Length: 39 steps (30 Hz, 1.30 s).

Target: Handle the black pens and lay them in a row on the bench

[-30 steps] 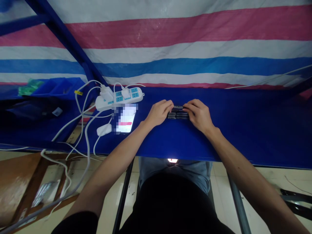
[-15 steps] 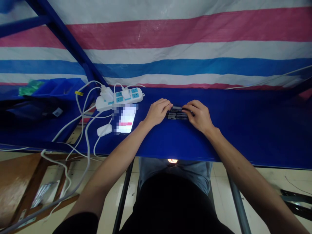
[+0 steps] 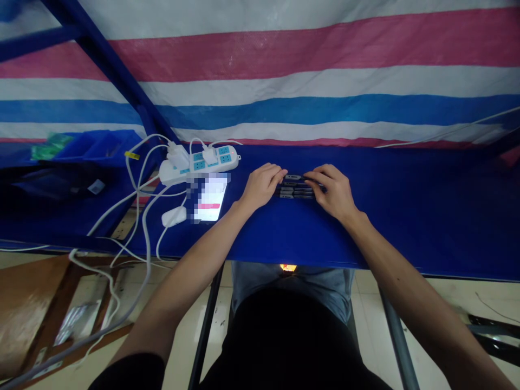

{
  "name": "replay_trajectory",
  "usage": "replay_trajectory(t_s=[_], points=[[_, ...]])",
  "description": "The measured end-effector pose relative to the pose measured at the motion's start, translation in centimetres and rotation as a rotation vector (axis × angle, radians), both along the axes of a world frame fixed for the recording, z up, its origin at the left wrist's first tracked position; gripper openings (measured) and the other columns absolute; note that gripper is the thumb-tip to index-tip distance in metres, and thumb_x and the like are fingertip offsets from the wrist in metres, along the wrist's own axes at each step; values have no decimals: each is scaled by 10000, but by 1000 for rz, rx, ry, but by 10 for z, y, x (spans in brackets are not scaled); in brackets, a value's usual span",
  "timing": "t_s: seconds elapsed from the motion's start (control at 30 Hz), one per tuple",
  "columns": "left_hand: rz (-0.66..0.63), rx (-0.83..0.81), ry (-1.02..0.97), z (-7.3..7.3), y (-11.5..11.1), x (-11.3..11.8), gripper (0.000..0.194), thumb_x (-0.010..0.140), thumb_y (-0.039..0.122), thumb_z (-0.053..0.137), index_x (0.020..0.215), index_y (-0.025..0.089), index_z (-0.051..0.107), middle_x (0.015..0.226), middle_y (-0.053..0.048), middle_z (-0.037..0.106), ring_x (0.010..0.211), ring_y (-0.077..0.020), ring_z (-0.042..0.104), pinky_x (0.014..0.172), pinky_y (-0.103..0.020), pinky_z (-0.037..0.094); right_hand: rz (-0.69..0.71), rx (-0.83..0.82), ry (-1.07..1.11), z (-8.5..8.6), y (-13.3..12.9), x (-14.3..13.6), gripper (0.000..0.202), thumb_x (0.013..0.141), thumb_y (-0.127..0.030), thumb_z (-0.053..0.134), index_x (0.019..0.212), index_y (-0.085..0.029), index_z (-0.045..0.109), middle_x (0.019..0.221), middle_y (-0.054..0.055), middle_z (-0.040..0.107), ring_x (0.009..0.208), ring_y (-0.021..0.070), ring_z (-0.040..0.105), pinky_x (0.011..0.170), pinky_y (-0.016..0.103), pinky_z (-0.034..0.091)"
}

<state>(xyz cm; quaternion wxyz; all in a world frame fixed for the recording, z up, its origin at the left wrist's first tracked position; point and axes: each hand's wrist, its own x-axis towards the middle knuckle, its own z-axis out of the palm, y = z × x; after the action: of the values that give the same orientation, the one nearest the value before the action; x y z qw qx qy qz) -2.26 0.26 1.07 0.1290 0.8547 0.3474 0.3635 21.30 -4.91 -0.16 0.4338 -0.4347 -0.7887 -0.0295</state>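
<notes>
A slim black, pen-like stick with a grey section [image 3: 294, 177] spans the gap between my hands. My left hand [image 3: 265, 184] pinches its left end with closed fingers. At the right end, my right hand [image 3: 331, 190] grips it between thumb and fingertips. Just nearer to me, several similar dark sticks [image 3: 296, 193] lie side by side on the blue tabletop [image 3: 406, 216]. The fingers of my right hand cover their right ends. The exact kind of these sticks is too small to make out.
Left of my hands lies a lit phone [image 3: 210, 200], partly blurred out. Behind it sits a white power strip [image 3: 199, 165] with plugs and loose cables. A white adapter [image 3: 174, 216] rests near the phone. Blue bins [image 3: 97, 145] stand at the far left.
The held stick has turned slightly, so a pale mark now shows on it. It sits a little farther from the row of sticks. Both hands have barely moved.
</notes>
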Motion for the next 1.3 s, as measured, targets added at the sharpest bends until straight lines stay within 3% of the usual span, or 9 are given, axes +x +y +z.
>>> replay_trajectory(t_s=[0.13,0.33,0.57,0.67,0.8,0.93,1.1,1.17,1.3], points=[[58,-21,-75,-2,3,-1,478,1103,399,408,691,195,540,695,-12,608,705,-161,603,721,-320,443,-65,37,18,1,1,4,174,1004,-287,581,1049,-258,747,969,71,694,910,245,654,784,412,550],[49,-64,-193,-3,3,-2,232,1079,332,493,951,203,637,828,-13,685,767,-142,653,731,-289,457,-67,54,43,1,3,6,139,996,-284,606,1045,-264,734,963,62,682,917,242,651,796,407,550],[-8,-41,-67,-3,3,1,521,1091,423,441,629,196,523,625,-3,572,678,-162,579,712,-333,436,-25,54,13,0,-1,-5,115,995,-242,596,1025,-258,706,985,75,692,912,251,628,804,431,542],[-47,-55,-46,-4,2,2,551,1087,456,437,610,198,530,609,-3,563,657,-162,567,697,-338,443,-35,16,-32,0,-2,-6,131,995,-233,584,1005,-260,711,980,77,697,900,258,617,794,444,529],[-100,-76,-67,-4,-1,3,351,1046,412,552,789,199,662,809,-29,672,764,-166,625,749,-334,487,-17,-41,-72,-2,-1,-4,180,1019,-267,546,1030,-238,724,985,86,714,890,254,624,790,429,514],[-94,-80,-102,-5,-3,4,113,963,324,697,971,212,682,982,-46,686,776,-152,616,749,-319,503,-28,-106,-122,-3,0,-5,245,1046,-274,485,1025,-204,719,932,90,716,820,238,620,760,404,488],[-70,-87,-106,-4,-3,5,302,940,379,731,1186,229,642,1060,-52,695,884,-177,630,802,-327,511,-30,-92,-52,0,-2,-6,126,1004,-247,550,1023,-217,670,966,90,685,892,253,619,785,402,502],[-51,-78,-81,-3,-2,4,206,1026,398,595,1045,211,679,975,-43,704,890,-184,630,839,-345,501,-48,-75,-25,1,-2,-6,84,976,-210,571,1002,-223,651,952,82,669,885,250,609,777,397,501],[-42,-62,-39,-2,1,2,417,1079,394,475,758,198,655,793,-25,688,831,-188,625,859,-368,485,-59,-71,-16,0,-1,-4,70,966,-202,578,978,-236,638,934,72,660,870,251,598,760,398,495]])
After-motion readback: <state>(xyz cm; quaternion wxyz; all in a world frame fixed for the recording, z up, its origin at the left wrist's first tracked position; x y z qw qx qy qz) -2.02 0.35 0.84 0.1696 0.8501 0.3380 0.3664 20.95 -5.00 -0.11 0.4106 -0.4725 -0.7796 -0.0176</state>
